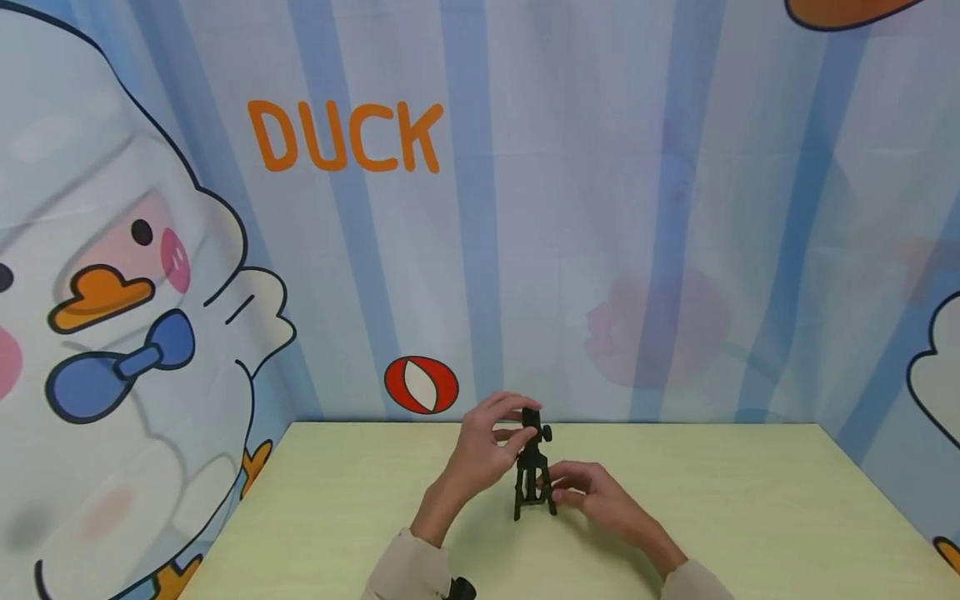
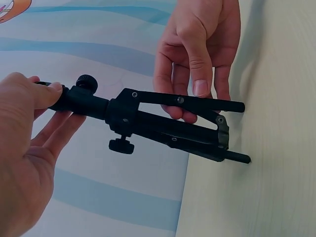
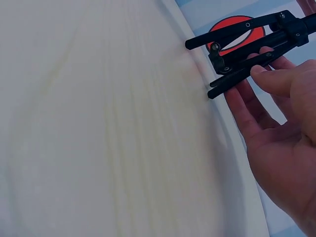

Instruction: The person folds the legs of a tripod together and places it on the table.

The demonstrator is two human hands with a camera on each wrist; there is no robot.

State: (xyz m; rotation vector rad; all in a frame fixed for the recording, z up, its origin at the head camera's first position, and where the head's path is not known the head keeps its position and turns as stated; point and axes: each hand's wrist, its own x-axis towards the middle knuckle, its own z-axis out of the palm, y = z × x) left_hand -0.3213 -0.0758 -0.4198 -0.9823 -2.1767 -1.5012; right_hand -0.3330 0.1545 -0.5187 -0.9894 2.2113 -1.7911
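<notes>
A small black tripod [image 1: 532, 458] stands upright near the middle of the table, its legs spread only a little. My left hand [image 1: 480, 446] grips its top part from the left, thumb on the near side and fingers behind. Lower down, my right hand [image 1: 600, 500] pinches one leg between thumb and fingers, seen also in the right wrist view. In the left wrist view, an upper knob [image 2: 87, 83] sits close to the left fingers and a lower knob [image 2: 121, 146] juts from the collar. Part of the tripod's top is hidden by the left hand.
The pale yellow table [image 1: 315, 508] has its back edge against a blue-striped curtain [image 1: 555, 208]. Printed on the curtain are a large duck, orange lettering and a red oval [image 1: 442, 385]. A dark round object [image 1: 462, 588] shows beside the left sleeve.
</notes>
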